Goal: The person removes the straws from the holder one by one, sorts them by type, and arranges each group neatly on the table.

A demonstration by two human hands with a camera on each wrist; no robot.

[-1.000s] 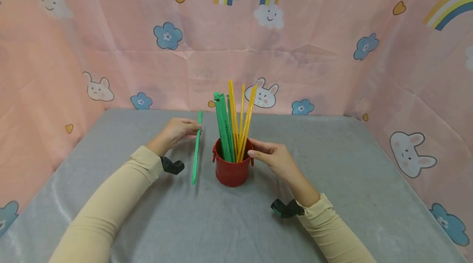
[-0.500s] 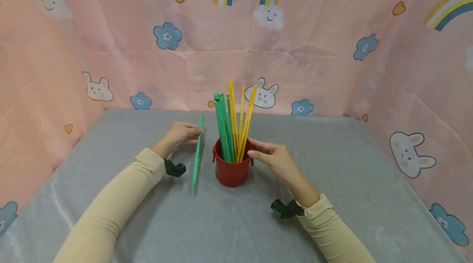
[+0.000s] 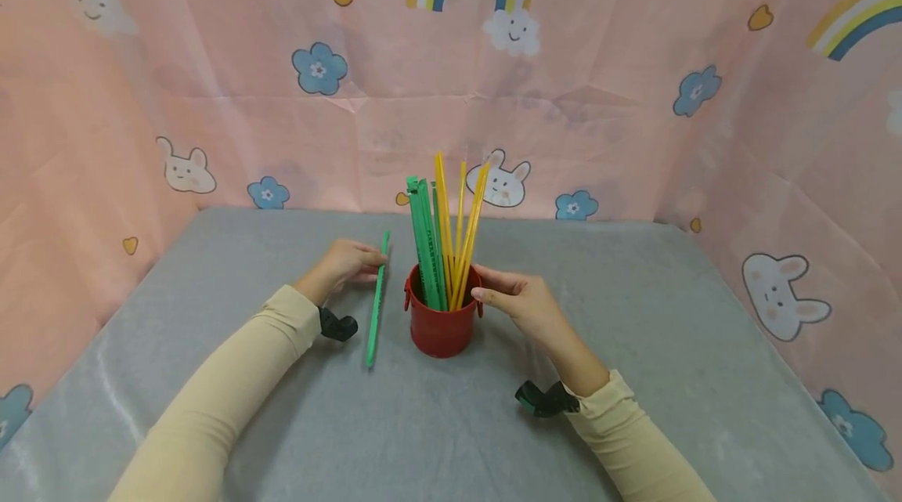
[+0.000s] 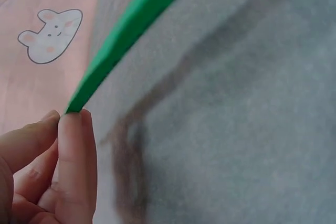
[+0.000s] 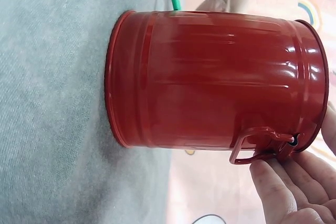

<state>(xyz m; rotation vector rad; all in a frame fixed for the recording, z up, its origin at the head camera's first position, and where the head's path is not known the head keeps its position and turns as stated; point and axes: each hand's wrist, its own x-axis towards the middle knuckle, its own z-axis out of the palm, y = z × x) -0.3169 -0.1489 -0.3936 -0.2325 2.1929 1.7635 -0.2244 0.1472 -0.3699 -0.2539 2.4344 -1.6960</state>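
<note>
Left of the bucket, my left hand (image 3: 344, 261) pinches a long green straw in a printed wrapper (image 3: 377, 314) near its far end. The left wrist view shows this straw (image 4: 131, 22) slanting up from thumb and fingertips, its shadow on the cloth. A small red bucket (image 3: 441, 335) stands upright, with several green wrapped straws (image 3: 426, 251) on its left side and several yellow straws (image 3: 470, 243) on its right. My right hand (image 3: 524, 302) holds the bucket at its right rim, its fingers right beside the small side handle (image 5: 237, 148).
A grey cloth (image 3: 437, 439) covers the table. Pink curtain (image 3: 599, 40) with rainbows, flowers and rabbits hangs behind and along both sides. A black wrist camera (image 3: 338, 325) sits on the left wrist, another black camera (image 3: 546, 399) on the right.
My left hand has moved slightly toward me and to the right, carrying the green straw lower in the view. My right hand and the bucket keep their places.
</note>
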